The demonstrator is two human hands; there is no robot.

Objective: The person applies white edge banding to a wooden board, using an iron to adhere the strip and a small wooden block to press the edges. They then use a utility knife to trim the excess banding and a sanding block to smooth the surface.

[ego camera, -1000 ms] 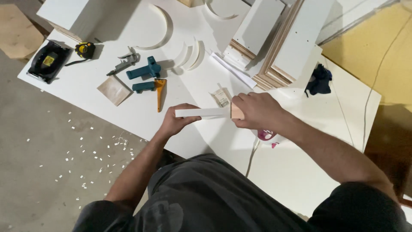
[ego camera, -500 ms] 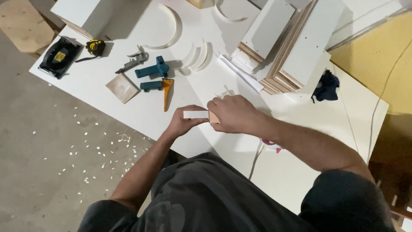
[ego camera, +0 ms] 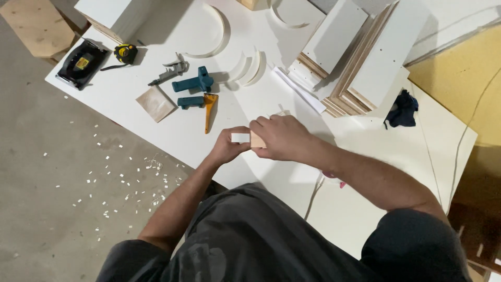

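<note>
- Head view shows the right hand [ego camera: 282,137] closed over a small tan block [ego camera: 258,141] that it presses against a narrow white strip [ego camera: 240,138]; the left hand [ego camera: 225,149] pinches the strip's other end from below.
- A second ago a long run of the strip lay bare between the hands; half a second ago only a short piece showed; now just a stub peeks out. The right hand has slid leftward along it until the two hands nearly meet.
- Judged from that, one pass of rubbing along the strip's length looks about complete, with the block near the end the left hand grips.
- The strip itself is white, flat and thin, held just above the near edge of the white table [ego camera: 172,133]; most of it is now hidden under the right hand, so its far end and surface finish cannot be made out.
- Just beyond the hands lie an orange-and-teal hand tool [ego camera: 203,106] and a teal tool [ego camera: 194,82], with a square of tan sheet [ego camera: 156,103] beside them.
- Farther off are curved white cut pieces [ego camera: 249,68], a stack of white panels with wood-coloured edges [ego camera: 360,57], a yellow tape measure [ego camera: 126,53] and a black power tool [ego camera: 81,64].
- A dark cloth [ego camera: 403,110] sits to the right, and small white chips [ego camera: 125,183] are scattered over the grey floor.
</note>
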